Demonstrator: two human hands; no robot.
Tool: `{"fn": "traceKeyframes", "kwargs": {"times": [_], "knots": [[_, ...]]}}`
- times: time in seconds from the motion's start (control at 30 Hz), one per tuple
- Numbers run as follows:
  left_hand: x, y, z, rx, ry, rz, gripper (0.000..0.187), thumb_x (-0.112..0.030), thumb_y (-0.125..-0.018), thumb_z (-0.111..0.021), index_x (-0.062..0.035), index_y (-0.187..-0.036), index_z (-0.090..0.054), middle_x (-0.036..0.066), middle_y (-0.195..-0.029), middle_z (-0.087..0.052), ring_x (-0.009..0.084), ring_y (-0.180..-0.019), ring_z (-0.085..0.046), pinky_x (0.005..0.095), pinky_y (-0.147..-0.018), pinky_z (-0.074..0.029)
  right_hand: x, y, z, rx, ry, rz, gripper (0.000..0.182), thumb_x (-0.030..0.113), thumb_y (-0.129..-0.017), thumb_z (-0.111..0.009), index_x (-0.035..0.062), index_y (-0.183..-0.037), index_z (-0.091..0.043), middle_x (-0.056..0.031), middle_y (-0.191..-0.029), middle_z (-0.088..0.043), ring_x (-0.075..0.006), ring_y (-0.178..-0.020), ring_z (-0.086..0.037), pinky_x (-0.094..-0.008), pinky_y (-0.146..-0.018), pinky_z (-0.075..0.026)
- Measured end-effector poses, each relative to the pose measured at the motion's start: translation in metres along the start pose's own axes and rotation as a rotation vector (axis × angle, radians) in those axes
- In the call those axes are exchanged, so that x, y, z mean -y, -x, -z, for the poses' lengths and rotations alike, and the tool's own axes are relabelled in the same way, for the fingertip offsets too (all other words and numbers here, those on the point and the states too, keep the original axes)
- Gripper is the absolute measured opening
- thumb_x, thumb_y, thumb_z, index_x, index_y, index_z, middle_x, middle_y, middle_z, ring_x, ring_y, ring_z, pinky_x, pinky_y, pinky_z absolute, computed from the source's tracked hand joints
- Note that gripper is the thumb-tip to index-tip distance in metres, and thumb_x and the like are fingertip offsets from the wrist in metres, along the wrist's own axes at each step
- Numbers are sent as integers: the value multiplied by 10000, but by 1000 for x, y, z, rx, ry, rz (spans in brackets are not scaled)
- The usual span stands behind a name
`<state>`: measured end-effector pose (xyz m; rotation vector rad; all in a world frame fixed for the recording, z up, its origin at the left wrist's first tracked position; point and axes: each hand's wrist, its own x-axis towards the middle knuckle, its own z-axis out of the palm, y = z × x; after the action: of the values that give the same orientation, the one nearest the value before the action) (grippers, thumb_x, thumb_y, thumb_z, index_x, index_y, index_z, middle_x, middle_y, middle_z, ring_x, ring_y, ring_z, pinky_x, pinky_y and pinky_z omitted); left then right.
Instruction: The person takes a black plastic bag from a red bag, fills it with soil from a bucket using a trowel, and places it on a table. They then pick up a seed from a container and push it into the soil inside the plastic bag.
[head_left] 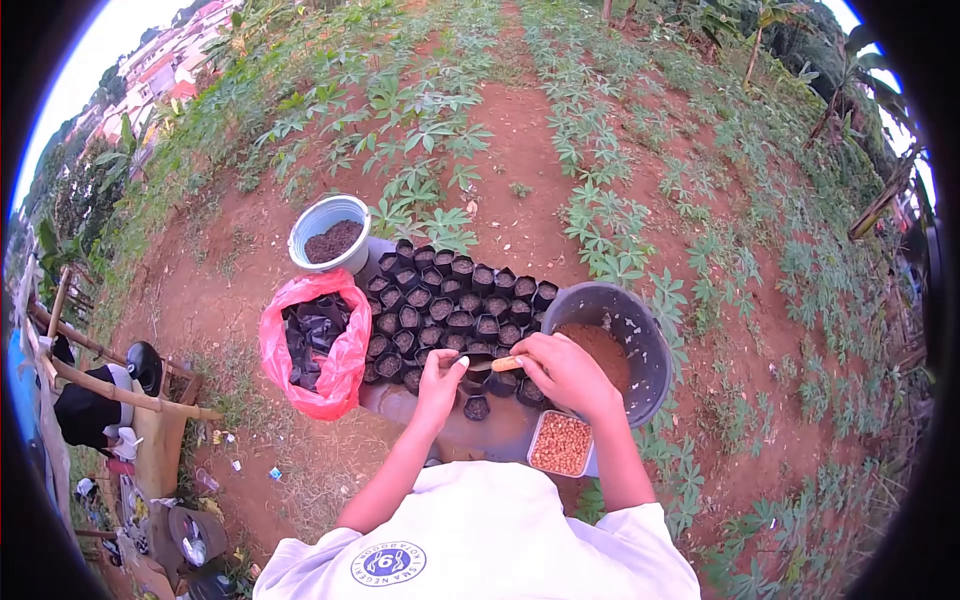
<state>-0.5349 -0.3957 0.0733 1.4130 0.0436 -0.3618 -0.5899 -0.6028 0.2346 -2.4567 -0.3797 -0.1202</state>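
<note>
Many small black bags (440, 308) filled with soil stand close together on a low table (475, 437). My right hand (560, 370) is closed on the orange handle of a small trowel (508, 364), whose blade points left over the near bags. My left hand (442, 380) is beside the blade tip, fingers pinched together; whatever they hold is too small to name. One soil-filled bag (477, 408) stands just below the tool, nearer to me. A square container of orange-brown seeds (561, 443) lies below my right hand.
A dark bucket (655, 350) with brown soil stands at the right. On the left are a pink plastic bag (345, 390) of black bags and a light blue bucket (300, 238) of dark soil. Leafy plants grow beyond; a bamboo structure (105, 388) is far left.
</note>
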Motion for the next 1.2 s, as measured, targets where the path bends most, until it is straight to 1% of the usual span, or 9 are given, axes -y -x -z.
{"fn": "traceKeyframes", "kwargs": {"times": [0.43, 0.63, 0.7, 0.73, 0.8, 0.83, 0.97, 1.13, 1.2], "knots": [[11, -3, 14, 43, 46, 93, 303, -229, -957, -683, -60, -1179, -565, 41, -1088, -599, 126, -981, -567, 289, -852, -475, -11, 20, -20, -88, -75, -67, 162, 130, -949, -597, 17, -1045, -663, -146, -941, -671, -338, -899, -651, -423, -806, -507], [19, -2, 7, 47, 39, 135, 295, -246, -960, -677, -72, -1174, -574, 37, -1087, -601, 134, -996, -565, 305, -859, -473, -13, 54, -7, -182, -267, -264, 167, 98, -963, -584, -5, -1068, -664, -134, -920, -663, -275, -837, -654, -353, -750, -511], [24, -2, 5, 50, 33, 149, 293, -249, -961, -675, -73, -1172, -576, 38, -1091, -600, 136, -1001, -565, 308, -860, -473, -21, 68, -3, -280, -275, -303, 166, 84, -974, -576, -13, -1076, -664, -93, -872, -649, -175, -753, -628, -305, -701, -497], [30, -4, 4, 49, 51, 150, 291, -247, -960, -676, -72, -1171, -577, 39, -1093, -601, 137, -1005, -567, 308, -858, -475, -25, 76, -2, -282, -276, -304, 166, 84, -974, -576, -13, -1076, -664, -93, -872, -649, -175, -753, -628, -305, -701, -497], [35, -4, 1, 50, 69, 149, 289, -244, -960, -676, -71, -1170, -578, 41, -1095, -602, 139, -1008, -569, 309, -855, -477, -37, 91, 0, -351, -423, -471, 171, 104, -988, -575, -9, -1066, -676, -60, -841, -671, -108, -715, -614, -276, -676, -499], [34, -2, -1, 40, 63, 154, 289, -244, -960, -676, -70, -1168, -578, 41, -1089, -602, 140, -1006, -570, 309, -850, -480, -41, 99, -1, -405, -503, -480, 183, 133, -1012, -563, 3, -1068, -679, -21, -818, -646, -60, -688, -585, -239, -641, -481], [39, 4, -13, 43, 100, 156, 284, -246, -960, -679, -67, -1156, -579, 41, -1070, -599, 141, -984, -579, 305, -836, -487, -66, 130, 9, -511, -452, -514, 189, 150, -1026, -550, 12, -1079, -668, 4, -788, -612, -59, -670, -559, -230, -616, -442], [42, 12, -26, 41, 20, 171, 283, -247, -960, -680, -67, -1152, -575, 46, -1072, -601, 142, -978, -592, 311, -852, -493, -98, 163, 13, -632, -480, -580, 179, 147, -1015, -570, 16, -1066, -682, 0, -759, -608, -69, -686, -580, -249, -630, -458], [42, 14, -31, 77, 11, 231, 241, -207, -981, -642, -96, -1172, -545, 38, -1113, -605, 138, -1091, -586, 325, -922, -484, -113, 172, 10, -590, -368, -639, 180, 167, -1011, -583, 34, -1080, -683, -17, -770, -611, -79, -679, -582, -250, -640, -472]]}}
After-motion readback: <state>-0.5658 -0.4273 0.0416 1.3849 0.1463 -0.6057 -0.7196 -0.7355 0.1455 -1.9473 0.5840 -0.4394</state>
